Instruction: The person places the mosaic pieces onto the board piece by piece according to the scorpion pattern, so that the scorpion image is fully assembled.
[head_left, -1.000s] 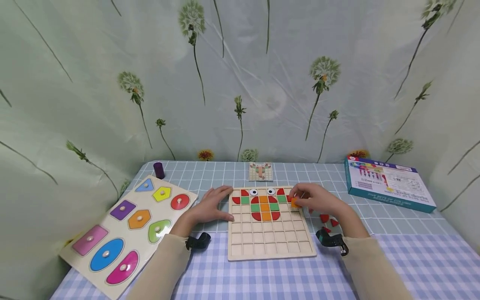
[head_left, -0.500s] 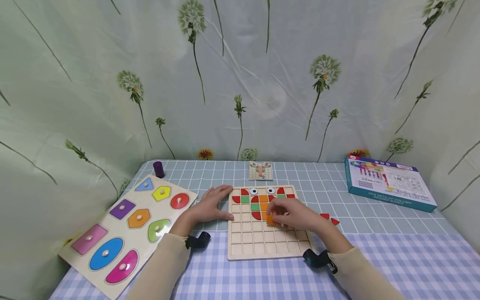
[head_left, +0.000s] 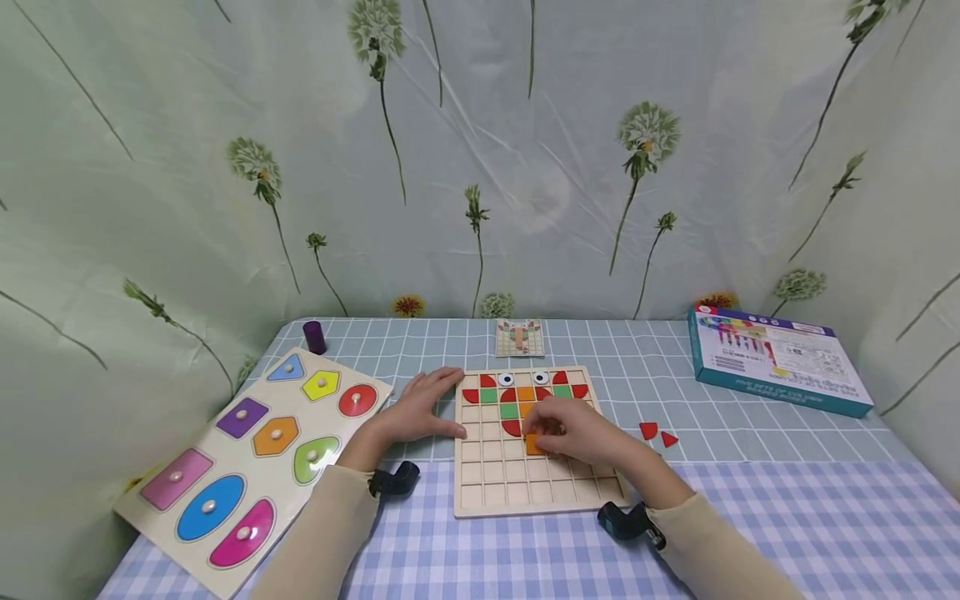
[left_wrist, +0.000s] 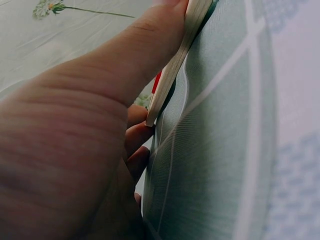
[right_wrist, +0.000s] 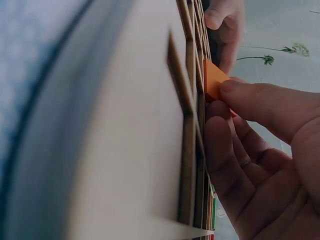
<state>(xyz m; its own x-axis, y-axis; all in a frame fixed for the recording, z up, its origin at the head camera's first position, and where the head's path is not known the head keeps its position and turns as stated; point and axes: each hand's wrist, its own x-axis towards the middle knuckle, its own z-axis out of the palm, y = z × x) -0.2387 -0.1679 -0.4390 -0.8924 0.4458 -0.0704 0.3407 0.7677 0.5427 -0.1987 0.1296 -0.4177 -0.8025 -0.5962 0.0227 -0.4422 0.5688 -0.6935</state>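
My right hand (head_left: 577, 429) pinches an orange square tile (head_left: 533, 445) between thumb and fingers over the middle of a wooden grid board (head_left: 491, 475). In the right wrist view, the tile (right_wrist: 214, 80) stands tilted, its lower edge right at the grid slats. Red, green and orange tiles fill several upper cells, with two round eye tiles (head_left: 541, 378) in the top row; my right hand hides some. My left hand (head_left: 416, 411) rests at the board's left side, thumb on the edge and fingertips near the far corner, as the left wrist view also shows.
Two loose red pieces (head_left: 648, 430) lie right of the board. A small pattern card (head_left: 519, 338) lies behind it. To the left are a knobbed shape puzzle (head_left: 337, 383) and a purple cylinder (head_left: 314, 337); a flat box (head_left: 780, 358) sits at the back right.
My right hand has carried the orange tile from the board's upper right edge leftward and nearer, to just below the orange column. The left hand has stayed in place.
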